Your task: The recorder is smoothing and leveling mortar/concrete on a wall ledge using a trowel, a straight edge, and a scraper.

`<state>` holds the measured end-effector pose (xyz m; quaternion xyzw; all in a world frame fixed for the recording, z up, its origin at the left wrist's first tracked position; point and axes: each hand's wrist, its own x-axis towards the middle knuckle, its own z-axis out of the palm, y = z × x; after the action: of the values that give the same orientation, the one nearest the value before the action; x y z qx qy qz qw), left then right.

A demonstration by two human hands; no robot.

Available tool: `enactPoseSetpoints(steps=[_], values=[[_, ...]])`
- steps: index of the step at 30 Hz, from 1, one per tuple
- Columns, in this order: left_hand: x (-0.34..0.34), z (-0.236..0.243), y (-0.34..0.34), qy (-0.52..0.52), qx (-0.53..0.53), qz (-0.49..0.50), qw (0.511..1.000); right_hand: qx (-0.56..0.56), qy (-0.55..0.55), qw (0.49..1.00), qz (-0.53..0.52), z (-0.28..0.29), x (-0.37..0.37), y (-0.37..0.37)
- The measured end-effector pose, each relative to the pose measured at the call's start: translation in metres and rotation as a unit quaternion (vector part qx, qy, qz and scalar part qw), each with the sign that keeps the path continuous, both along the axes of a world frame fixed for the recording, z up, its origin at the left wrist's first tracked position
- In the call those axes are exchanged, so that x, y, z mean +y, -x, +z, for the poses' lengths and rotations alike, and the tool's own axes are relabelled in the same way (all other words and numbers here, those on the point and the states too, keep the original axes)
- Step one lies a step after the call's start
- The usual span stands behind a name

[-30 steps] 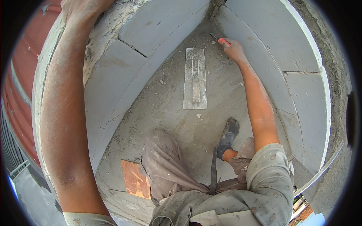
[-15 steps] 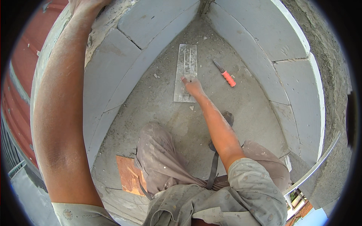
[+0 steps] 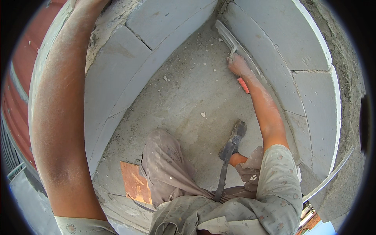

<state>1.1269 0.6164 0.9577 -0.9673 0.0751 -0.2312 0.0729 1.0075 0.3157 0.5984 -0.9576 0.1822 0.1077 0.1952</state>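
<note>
My right hand [image 3: 239, 65] is closed around the handle of a long flat metal plastering trowel [image 3: 226, 34]. The trowel is tilted on its edge along the foot of the right block wall [image 3: 270, 55]. Just below this hand lies a tool with a red handle [image 3: 243, 85], its blade hidden behind my hand and forearm. My left arm reaches up along the left block wall [image 3: 113, 66]. At the top edge of the view my left hand [image 3: 89, 2] rests on the wall's top, its fingers mostly cut off from sight.
The two pale block walls meet in a far corner [image 3: 220, 9]. Small crumbs [image 3: 203, 114] dot the grey cement floor [image 3: 184, 90]. A brown board [image 3: 135, 182] lies beside my left knee. My shod foot [image 3: 234, 137] stands at centre right. Red metal roofing [image 3: 23, 90] is beyond the left wall.
My right hand has carried the trowel from the middle of the floor to the right wall and tipped it up from flat. The left arm stays nearly in place.
</note>
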Motion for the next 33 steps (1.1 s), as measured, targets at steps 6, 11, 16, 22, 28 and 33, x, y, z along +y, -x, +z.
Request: enactPoseSetpoints(steps=[6, 11, 16, 22, 28, 33], values=[[-0.006, 0.004, 0.002, 0.006, 0.025, 0.0, 1.0, 0.05, 0.013, 0.999, -0.008, 0.021, 0.008, -0.011], [0.003, 0.001, -0.003, -0.009, 0.015, 0.012, 1.0, 0.033, -0.016, 0.998, 0.059, 0.007, 0.003, -0.015], [-0.007, -0.004, 0.003, 0.001, -0.005, -0.005, 1.0, 0.022, -0.072, 0.997, -0.02, 0.002, 0.029, -0.029], [0.003, 0.004, 0.0, -0.002, 0.014, 0.02, 1.0, 0.063, -0.07, 0.989, 0.114, 0.033, 0.052, -0.001], [-0.013, 0.001, 0.005, 0.009, 0.018, 0.0, 1.0, 0.066, -0.094, 0.993, -0.023, 0.012, 0.056, -0.001], [-0.013, 0.013, 0.015, 0.008, 0.029, 0.037, 0.999, 0.052, -0.065, 0.993, 0.079, 0.037, 0.074, 0.028]])
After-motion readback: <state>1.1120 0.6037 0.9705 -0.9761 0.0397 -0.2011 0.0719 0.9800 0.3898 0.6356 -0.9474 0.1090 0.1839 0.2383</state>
